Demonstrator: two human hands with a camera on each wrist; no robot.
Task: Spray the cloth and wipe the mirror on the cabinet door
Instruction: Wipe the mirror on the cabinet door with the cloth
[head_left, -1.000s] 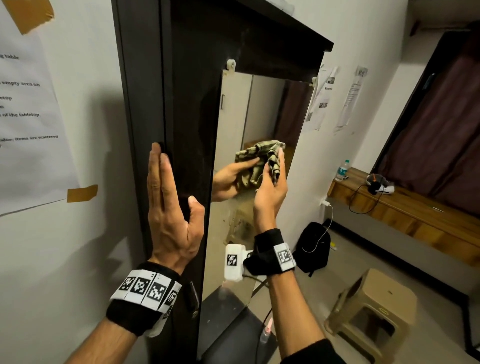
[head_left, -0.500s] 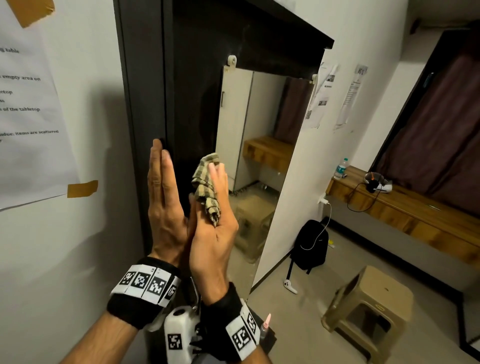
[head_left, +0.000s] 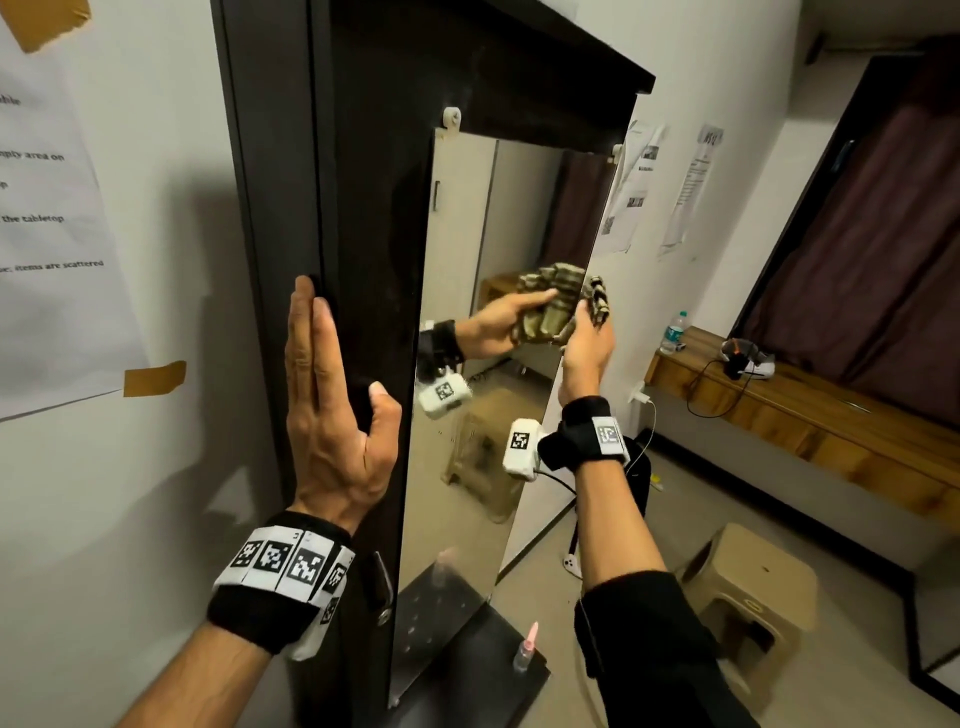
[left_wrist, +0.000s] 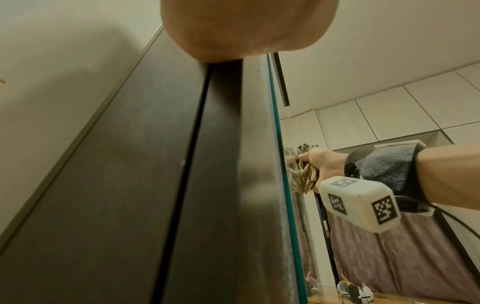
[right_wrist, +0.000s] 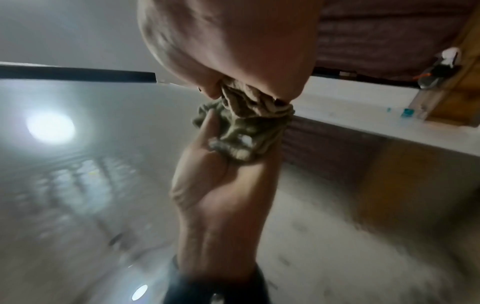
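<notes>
Right hand (head_left: 586, 343) clutching bunched cloth (head_left: 598, 299) against mirror (head_left: 478, 467) at 3 o'clock edge; left hand (head_left: 332, 415) flat, fingers straight, bracing cabinet door (head_left: 363, 208). Cloth likely soft, light; grip wad whole. Glass probably fragile, press evenly.

Glossy mirror (head_left: 498, 322), crumpled woven cloth (head_left: 597, 299)
</notes>
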